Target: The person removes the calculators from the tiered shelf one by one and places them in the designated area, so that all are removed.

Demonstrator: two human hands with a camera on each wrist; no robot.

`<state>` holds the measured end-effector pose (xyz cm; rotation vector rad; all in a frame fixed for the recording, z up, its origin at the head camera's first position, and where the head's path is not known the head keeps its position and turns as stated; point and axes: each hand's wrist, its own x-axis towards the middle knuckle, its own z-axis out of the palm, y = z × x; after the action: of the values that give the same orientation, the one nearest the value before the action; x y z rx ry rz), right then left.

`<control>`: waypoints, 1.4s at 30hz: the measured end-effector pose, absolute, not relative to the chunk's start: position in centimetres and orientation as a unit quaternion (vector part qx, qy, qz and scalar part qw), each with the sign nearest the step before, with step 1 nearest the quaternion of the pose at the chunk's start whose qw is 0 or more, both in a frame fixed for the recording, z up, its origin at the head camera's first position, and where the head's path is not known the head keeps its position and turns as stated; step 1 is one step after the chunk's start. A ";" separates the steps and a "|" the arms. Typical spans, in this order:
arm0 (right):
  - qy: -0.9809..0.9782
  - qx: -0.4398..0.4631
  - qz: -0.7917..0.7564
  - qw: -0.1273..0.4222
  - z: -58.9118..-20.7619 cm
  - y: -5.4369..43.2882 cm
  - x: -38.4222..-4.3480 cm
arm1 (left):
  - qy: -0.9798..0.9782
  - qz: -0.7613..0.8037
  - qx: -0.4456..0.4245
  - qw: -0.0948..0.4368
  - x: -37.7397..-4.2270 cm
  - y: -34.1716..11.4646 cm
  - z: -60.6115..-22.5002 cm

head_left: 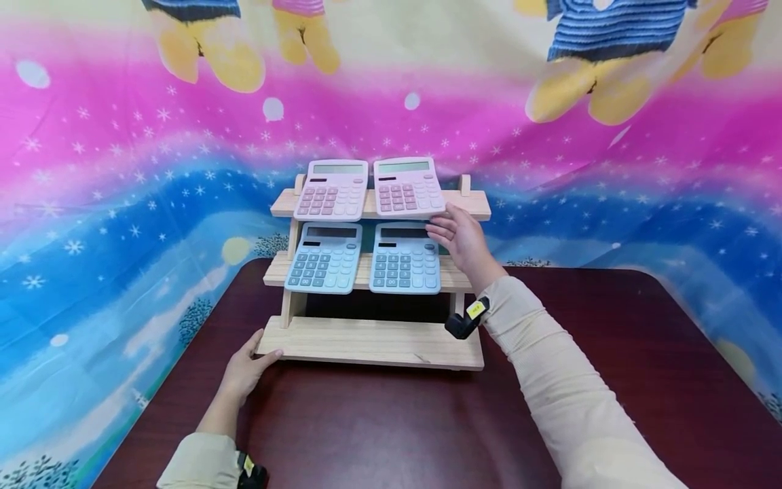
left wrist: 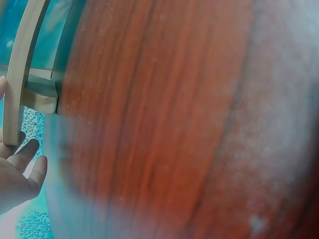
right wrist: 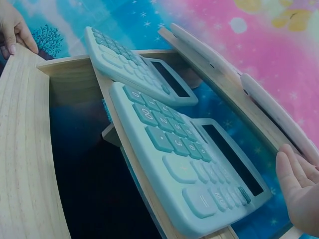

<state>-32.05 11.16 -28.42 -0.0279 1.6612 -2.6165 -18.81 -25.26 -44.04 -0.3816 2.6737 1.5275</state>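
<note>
A three-tier wooden stand holds two pink calculators on its top shelf, the left one and the right one. Two blue calculators lean on the middle shelf, one at left and one at right. My left hand grips the left end of the bottom shelf, thumb over its front corner. My right hand has its fingertips at the lower right corner of the right pink calculator, fingers mostly straight. The right wrist view shows these fingers beside that calculator's edge.
The stand rests on a dark red-brown table. Behind it hangs a colourful printed cloth with snowflakes, close to the stand's back. Small upright posts rise behind the top shelf.
</note>
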 end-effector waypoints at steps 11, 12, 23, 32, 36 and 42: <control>0.540 0.055 -0.840 0.025 -27.0 10.0 -32.7 | 0.854 0.503 -0.130 0.014 -19.0 -25.2 -44.5; 0.545 0.066 -0.835 0.020 -26.9 9.9 -32.8 | 0.854 0.503 -0.130 0.014 -19.0 -25.2 -44.5; 0.586 0.148 -0.796 -0.026 -26.6 8.9 -33.7 | 0.849 0.513 -0.123 0.009 -19.1 -25.4 -44.6; 0.553 0.148 -0.819 -0.040 -27.0 8.8 -33.6 | 0.849 0.515 -0.120 0.008 -19.1 -25.5 -44.5; 0.528 0.154 -0.833 -0.057 -27.1 8.6 -33.5 | 0.849 0.515 -0.118 0.012 -19.1 -25.6 -44.6; 0.508 0.171 -0.842 -0.062 -26.8 8.4 -33.3 | 0.848 0.516 -0.117 0.011 -19.1 -25.6 -44.6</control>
<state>-33.29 8.37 -26.78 0.5594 1.6628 -2.7536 -19.10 -25.58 -44.63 -0.3651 2.6463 1.6107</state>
